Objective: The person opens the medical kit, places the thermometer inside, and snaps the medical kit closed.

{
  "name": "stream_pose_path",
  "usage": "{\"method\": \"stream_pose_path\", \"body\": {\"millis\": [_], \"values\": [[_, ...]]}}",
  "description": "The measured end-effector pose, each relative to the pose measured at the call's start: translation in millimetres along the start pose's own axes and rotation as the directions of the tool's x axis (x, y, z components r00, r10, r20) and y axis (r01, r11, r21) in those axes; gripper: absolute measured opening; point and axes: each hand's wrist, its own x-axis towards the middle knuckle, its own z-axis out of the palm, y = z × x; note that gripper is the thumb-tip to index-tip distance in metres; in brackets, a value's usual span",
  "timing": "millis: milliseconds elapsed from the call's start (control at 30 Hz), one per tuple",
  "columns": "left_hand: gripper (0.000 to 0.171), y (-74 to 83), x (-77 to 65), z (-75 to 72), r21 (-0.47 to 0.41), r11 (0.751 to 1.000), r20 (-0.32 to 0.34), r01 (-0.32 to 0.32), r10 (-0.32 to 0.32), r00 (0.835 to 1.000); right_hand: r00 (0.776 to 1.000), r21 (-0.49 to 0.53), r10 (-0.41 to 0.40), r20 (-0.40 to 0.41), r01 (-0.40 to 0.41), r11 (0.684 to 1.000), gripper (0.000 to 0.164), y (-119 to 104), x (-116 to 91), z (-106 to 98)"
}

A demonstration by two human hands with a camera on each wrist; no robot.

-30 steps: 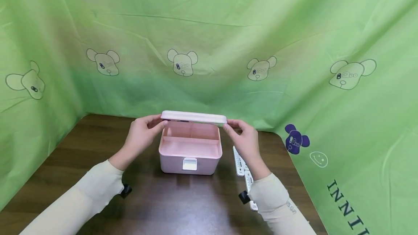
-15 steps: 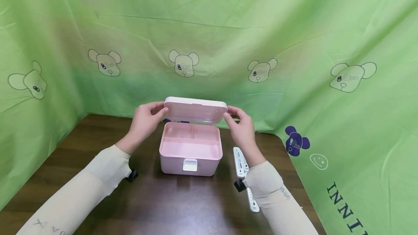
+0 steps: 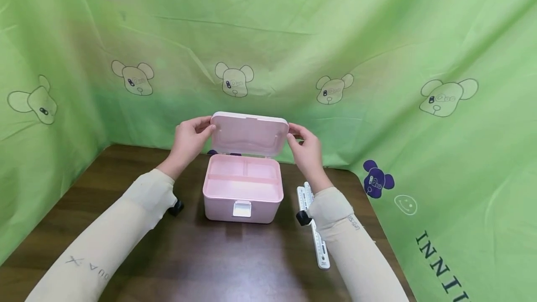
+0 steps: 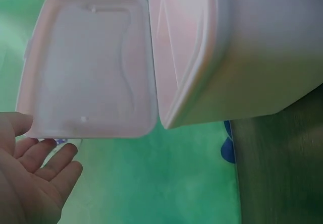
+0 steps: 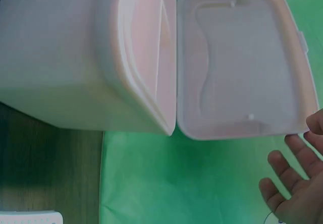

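Observation:
A pink storage box [image 3: 220, 209] stands on the table, its hinged lid [image 3: 250, 135] raised nearly upright behind it. Thin dividers [image 3: 245, 179] split the inside into compartments, and nothing lies in them. A white clasp [image 3: 242, 209] sits on the front wall. My left hand [image 3: 186, 141] pinches the lid's upper left corner, thumb on the inner face; the left wrist view shows its other fingers [image 4: 65, 176] behind and below the edge. At the upper right corner my right hand [image 3: 307, 152] pinches the lid between thumb and index finger, the other fingers [image 5: 285, 171] spread loosely in the right wrist view.
White ruler-like strips [image 3: 320, 248] with printed marks lie right of the box, partly under the right wrist. The brown wooden table [image 3: 226, 264] has green cloth [image 3: 268, 36] with printed bear heads behind it and at both sides.
The lid has swung up and back from a low tilt above the box to nearly upright. Both hands have risen with it, still holding its corners. More of the box's inside shows.

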Motion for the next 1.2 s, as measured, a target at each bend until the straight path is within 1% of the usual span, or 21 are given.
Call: {"method": "stream_pose_path", "body": {"millis": [233,333,467,567,700,800,933,1000,1100,1200], "values": [[0.041,-14.3,8.5,2.0,-0.052,0.999,0.013,0.01,-0.009,1.0,0.999,-0.063,-0.009,0.034,0.012,0.998,0.041,12.6,11.1,6.6],[0.045,-19.7,10.4,3.8,-0.05,0.999,0.029,0.01,-0.008,1.0,0.998,-0.07,-0.005,0.055,0.009,0.997,0.046,18.1,13.3,9.3],[0.052,-26.5,11.1,7.3,-0.042,0.999,0.066,0.005,-0.003,0.998,0.996,-0.08,-0.003,0.088,0.01,0.997,0.054,27.3,13.5,12.1],[0.055,-33.7,9.7,10.1,-0.024,1.0,0.096,0.019,-0.016,0.995,0.991,-0.105,-0.002,0.13,0.015,0.994,0.062,33.5,11.6,13.4],[0.055,-44.5,5.1,12.1,0.008,0.999,0.128,0.037,-0.038,0.991,0.98,-0.156,0.018,0.198,0.013,0.988,0.074,40.7,7.2,15.2],[0.055,-53.1,1.5,13.1,0.026,0.999,0.135,0.03,-0.033,0.99,0.969,-0.191,0.031,0.243,0.016,0.981,0.082,46.4,3.7,17.0],[0.058,-63.4,-3.4,16.3,0.057,0.998,0.151,0.028,-0.036,0.988,0.957,-0.221,0.033,0.287,0.032,0.975,0.091,54.4,-1.4,20.8],[0.061,-67.0,-6.3,18.4,0.066,0.997,0.164,0.037,-0.047,0.985,0.952,-0.232,0.036,0.303,0.036,0.972,0.095,57.9,-4.4,23.0],[0.067,-73.1,-9.7,21.0,0.09,0.995,0.193,0.051,-0.067,0.979,0.942,-0.237,0.06,0.329,0.021,0.971,0.101,62.4,-8.5,25.1],[0.072,-78.1,-11.7,22.5,0.118,0.991,0.226,0.067,-0.093,0.97,0.927,-0.247,0.106,0.359,-0.015,0.969,0.103,66.8,-12.0,24.9]]}}
